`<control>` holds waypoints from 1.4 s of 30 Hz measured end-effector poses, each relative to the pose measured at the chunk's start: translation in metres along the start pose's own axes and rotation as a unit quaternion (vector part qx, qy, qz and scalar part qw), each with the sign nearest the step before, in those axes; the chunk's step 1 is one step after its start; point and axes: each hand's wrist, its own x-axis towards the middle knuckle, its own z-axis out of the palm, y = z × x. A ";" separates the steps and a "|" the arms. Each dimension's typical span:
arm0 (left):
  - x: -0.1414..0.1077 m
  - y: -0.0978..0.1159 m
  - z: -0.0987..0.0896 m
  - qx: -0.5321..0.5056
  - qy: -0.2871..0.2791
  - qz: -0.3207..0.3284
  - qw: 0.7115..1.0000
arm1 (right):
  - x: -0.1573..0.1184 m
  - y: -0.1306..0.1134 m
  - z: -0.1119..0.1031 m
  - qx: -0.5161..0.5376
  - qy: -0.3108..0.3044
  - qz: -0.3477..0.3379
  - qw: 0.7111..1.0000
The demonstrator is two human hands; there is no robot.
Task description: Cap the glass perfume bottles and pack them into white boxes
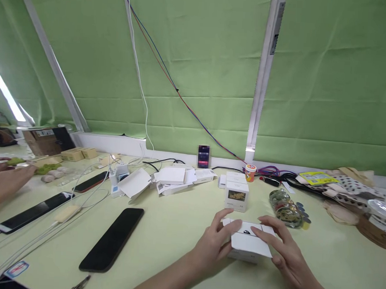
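A small white cardboard box [251, 245] stands on the table, its front top flap lifted and tilted toward me. My left hand [214, 238] grips the box's left side, with fingertips on the top edge. On the other side, my right hand [283, 248] has curled fingers on the top and the thumb beside the flap's right corner. A small dark spot shows in the top between my fingertips; what it is I cannot make out. Just behind stands a row of white boxes [236, 197], the nearest with a picture on its front. Glass jars [285, 207] with metal lids lie to the right.
A black phone [111, 240] lies left of my arm, amid white cables and a power bank [67, 213]. Flattened white cartons [174, 178] are piled behind. A drink cup [379, 221] stands at right. Another person's hands [9, 181] work at far left.
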 end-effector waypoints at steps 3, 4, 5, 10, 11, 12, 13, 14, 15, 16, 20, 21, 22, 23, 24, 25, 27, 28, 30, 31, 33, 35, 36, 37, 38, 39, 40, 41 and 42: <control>-0.002 0.002 0.003 -0.009 0.016 0.004 1.000 | 0.001 -0.002 0.000 0.002 -0.002 0.005 1.000; -0.003 0.003 0.004 -0.008 0.019 0.007 1.000 | 0.001 -0.002 0.001 0.004 0.000 0.006 1.000; -0.003 0.004 0.004 -0.007 0.024 0.007 1.000 | 0.001 -0.003 0.001 0.006 0.004 0.008 1.000; -0.003 0.009 0.004 -0.024 0.070 0.026 0.997 | 0.003 -0.005 0.000 0.015 0.017 0.009 1.000; -0.002 0.011 0.004 -0.033 0.075 0.028 0.996 | 0.004 -0.006 -0.001 0.015 0.013 0.007 1.000; -0.001 0.012 0.004 -0.041 0.077 0.027 0.996 | 0.004 -0.006 -0.002 0.015 0.008 0.004 1.000; 0.000 0.013 0.004 -0.048 0.078 0.024 0.996 | 0.005 -0.006 -0.002 0.016 0.003 0.004 1.000; 0.001 0.014 0.003 -0.051 0.075 0.020 0.996 | 0.005 -0.007 -0.002 0.018 0.000 0.005 1.000; 0.001 0.015 0.003 -0.050 0.070 0.017 0.996 | 0.006 -0.007 -0.002 0.023 0.000 0.008 1.000; 0.002 0.015 0.002 -0.044 0.066 0.016 0.997 | 0.005 -0.008 -0.002 0.029 0.001 0.012 1.000; 0.002 0.016 0.000 -0.014 0.052 0.015 0.998 | 0.002 -0.011 0.001 0.039 0.000 0.024 0.999; 0.002 0.016 -0.001 -0.009 0.047 0.013 0.999 | 0.002 -0.011 0.002 0.033 -0.002 0.023 0.999; 0.002 0.015 -0.001 -0.004 0.042 0.011 0.999 | 0.001 -0.011 0.002 0.025 -0.004 0.020 0.999; 0.002 0.015 -0.001 -0.001 0.038 0.010 0.999 | 0.001 -0.010 0.003 0.017 -0.004 0.017 1.000; 0.002 0.014 -0.001 0.000 0.035 0.009 0.999 | 0.000 -0.010 0.004 0.010 -0.003 0.014 1.000; 0.002 0.014 0.000 -0.002 0.036 0.006 0.999 | 0.000 -0.009 0.004 0.004 -0.002 0.012 1.000; 0.001 0.014 0.003 -0.029 0.054 -0.016 0.998 | 0.000 -0.008 0.005 -0.006 -0.001 0.010 1.000; 0.001 0.014 0.004 -0.059 0.076 -0.038 0.995 | 0.000 -0.008 0.004 -0.011 -0.003 0.011 1.000; 0.001 0.016 0.007 -0.144 0.132 -0.103 0.975 | 0.000 -0.007 0.004 -0.018 -0.012 0.013 1.000; 0.002 0.017 0.009 -0.189 0.155 -0.136 0.960 | -0.001 -0.007 0.004 -0.019 -0.016 0.015 1.000; 0.004 0.020 0.011 -0.263 0.183 -0.186 0.929 | -0.002 -0.007 0.004 -0.017 -0.025 0.017 0.999; 0.007 0.023 0.013 -0.330 0.188 -0.226 0.897 | -0.002 -0.007 0.004 -0.014 -0.030 0.018 0.999; 0.007 0.024 0.014 -0.360 0.190 -0.246 0.880 | -0.002 -0.007 0.004 -0.012 -0.032 0.018 0.999; 0.008 0.025 0.014 -0.383 0.191 -0.263 0.865 | -0.001 -0.007 0.003 -0.008 -0.031 0.019 0.999; 0.008 0.026 0.015 -0.395 0.192 -0.273 0.856 | -0.001 -0.007 0.003 -0.004 -0.030 0.019 0.999; 0.008 0.026 0.015 -0.394 0.192 -0.273 0.856 | -0.001 -0.007 0.003 0.000 -0.027 0.018 0.999; 0.007 0.026 0.014 -0.379 0.193 -0.262 0.866 | -0.001 -0.007 0.003 0.004 -0.026 0.016 1.000; 0.007 0.026 0.014 -0.356 0.190 -0.244 0.882 | -0.001 -0.007 0.002 0.005 -0.025 0.014 1.000; 0.006 0.026 0.013 -0.326 0.184 -0.225 0.899 | -0.001 -0.007 0.002 0.004 -0.025 0.013 1.000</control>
